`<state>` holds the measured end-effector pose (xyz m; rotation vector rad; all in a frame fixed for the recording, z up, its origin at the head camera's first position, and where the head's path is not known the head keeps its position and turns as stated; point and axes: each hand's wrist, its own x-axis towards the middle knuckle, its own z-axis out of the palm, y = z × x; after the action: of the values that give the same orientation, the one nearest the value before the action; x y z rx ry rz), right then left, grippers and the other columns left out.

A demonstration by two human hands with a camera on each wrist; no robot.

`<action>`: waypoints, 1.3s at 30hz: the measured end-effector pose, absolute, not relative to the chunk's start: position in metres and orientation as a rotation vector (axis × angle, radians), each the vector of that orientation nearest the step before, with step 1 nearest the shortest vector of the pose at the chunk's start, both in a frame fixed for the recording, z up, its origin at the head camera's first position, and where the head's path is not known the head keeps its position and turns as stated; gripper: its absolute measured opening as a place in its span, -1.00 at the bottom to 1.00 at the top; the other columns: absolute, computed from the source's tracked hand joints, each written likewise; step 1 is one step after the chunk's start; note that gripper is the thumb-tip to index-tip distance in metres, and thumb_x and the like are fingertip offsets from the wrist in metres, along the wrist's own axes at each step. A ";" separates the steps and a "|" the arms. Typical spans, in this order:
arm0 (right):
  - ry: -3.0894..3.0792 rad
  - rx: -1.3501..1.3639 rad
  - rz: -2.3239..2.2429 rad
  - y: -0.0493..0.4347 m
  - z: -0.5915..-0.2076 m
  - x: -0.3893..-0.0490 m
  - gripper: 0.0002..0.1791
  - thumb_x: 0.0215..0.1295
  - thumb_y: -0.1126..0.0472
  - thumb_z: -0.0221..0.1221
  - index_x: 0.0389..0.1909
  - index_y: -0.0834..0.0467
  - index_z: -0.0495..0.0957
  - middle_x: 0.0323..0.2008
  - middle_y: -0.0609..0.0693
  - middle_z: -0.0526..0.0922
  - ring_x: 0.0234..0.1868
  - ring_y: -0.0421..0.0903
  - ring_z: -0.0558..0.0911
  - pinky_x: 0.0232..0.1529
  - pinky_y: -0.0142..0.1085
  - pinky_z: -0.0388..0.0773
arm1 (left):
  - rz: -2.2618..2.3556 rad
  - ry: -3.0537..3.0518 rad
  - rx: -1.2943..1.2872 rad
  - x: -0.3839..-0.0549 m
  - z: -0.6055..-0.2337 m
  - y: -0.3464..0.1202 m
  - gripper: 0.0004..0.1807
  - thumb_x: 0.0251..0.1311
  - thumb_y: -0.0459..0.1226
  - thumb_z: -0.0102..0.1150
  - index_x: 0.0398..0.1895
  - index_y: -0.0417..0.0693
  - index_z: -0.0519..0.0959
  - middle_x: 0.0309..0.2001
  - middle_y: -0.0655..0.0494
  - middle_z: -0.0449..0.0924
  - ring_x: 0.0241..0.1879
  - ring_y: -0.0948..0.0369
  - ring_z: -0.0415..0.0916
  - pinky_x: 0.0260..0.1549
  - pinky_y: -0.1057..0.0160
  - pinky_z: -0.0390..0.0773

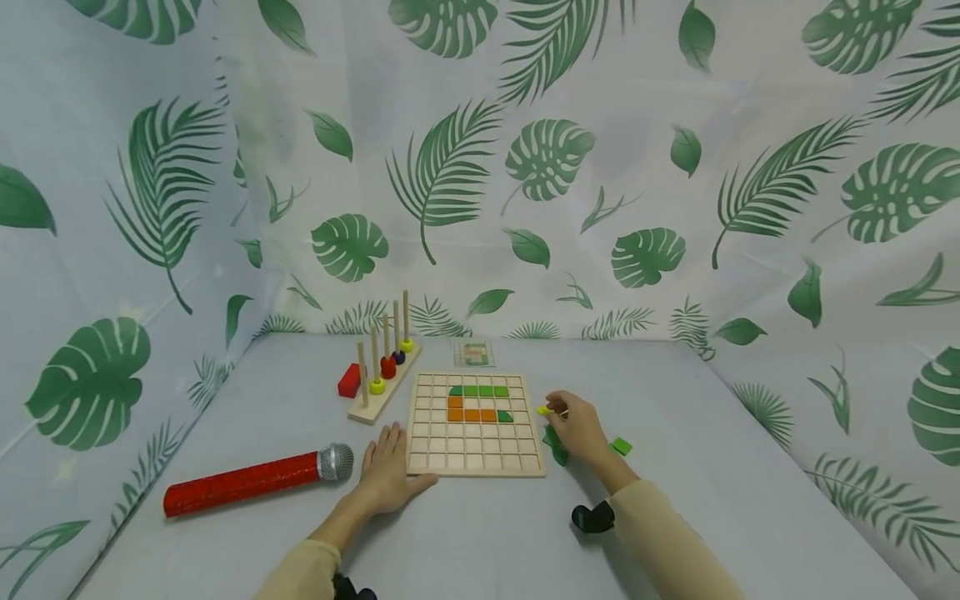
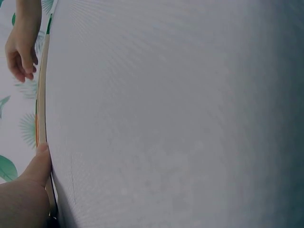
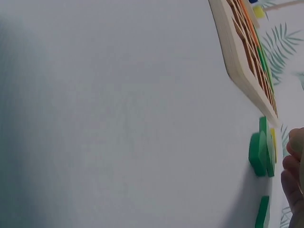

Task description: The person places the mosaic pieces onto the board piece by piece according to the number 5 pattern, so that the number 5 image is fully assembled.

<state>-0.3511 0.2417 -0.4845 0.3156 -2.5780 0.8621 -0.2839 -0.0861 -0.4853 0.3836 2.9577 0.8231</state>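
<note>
My left hand [image 1: 386,475] lies palm down with spread fingers at the left front corner of a wooden grid board [image 1: 476,454]; in the left wrist view the thumb [image 2: 40,164] rests against the board's edge. Green tiles [image 1: 486,391] and orange tiles [image 1: 472,415] sit in the board's upper cells. Just right of the board, my right hand [image 1: 577,425] has bent fingers close to a small yellow tile [image 1: 543,410]; whether they pinch it is unclear. Below this hand lie several dark green tiles [image 3: 259,152], with a yellow tile [image 3: 273,142] behind them.
A peg stand [image 1: 386,392] with coloured beads stands left of the board, a red block [image 1: 349,381] beside it. A red microphone [image 1: 255,482] lies at the left. Behind the board is a pattern card [image 1: 474,353]. One light green tile [image 1: 622,446] lies at the right.
</note>
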 end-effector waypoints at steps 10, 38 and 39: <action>-2.650 0.308 0.897 0.258 -0.482 -0.343 -0.75 0.18 0.41 0.21 -0.10 0.33 0.54 -0.29 0.08 0.64 -0.26 -0.05 0.60 -0.20 -0.18 0.58 | 0.861 2.948 0.405 -0.285 -0.488 -0.087 0.05 0.12 0.09 0.22 0.37 -0.51 0.00 0.41 -0.41 -0.13 0.41 -0.23 -0.25 0.32 -0.19 -0.26; -2.713 0.554 0.712 0.316 -0.491 -0.298 -0.63 0.03 0.44 0.32 -0.08 0.22 0.57 -0.19 -0.06 0.65 -0.12 -0.05 0.61 -0.07 -0.08 0.54 | 0.826 2.955 0.401 -0.285 -0.487 -0.086 0.06 0.13 0.11 0.21 0.38 -0.50 -0.02 0.41 -0.40 -0.12 0.41 -0.22 -0.25 0.32 -0.18 -0.24; -2.709 0.537 0.728 0.316 -0.492 -0.298 -0.64 0.04 0.43 0.33 -0.08 0.21 0.58 -0.20 -0.06 0.66 -0.12 -0.05 0.61 -0.08 -0.09 0.54 | 0.828 2.956 0.404 -0.285 -0.487 -0.086 0.06 0.13 0.10 0.21 0.37 -0.51 -0.02 0.41 -0.40 -0.12 0.41 -0.22 -0.24 0.32 -0.19 -0.24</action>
<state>-0.2976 0.3162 -0.4918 0.5369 -2.7090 0.7277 -0.2850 -0.0864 -0.4866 0.4045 2.9564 0.8280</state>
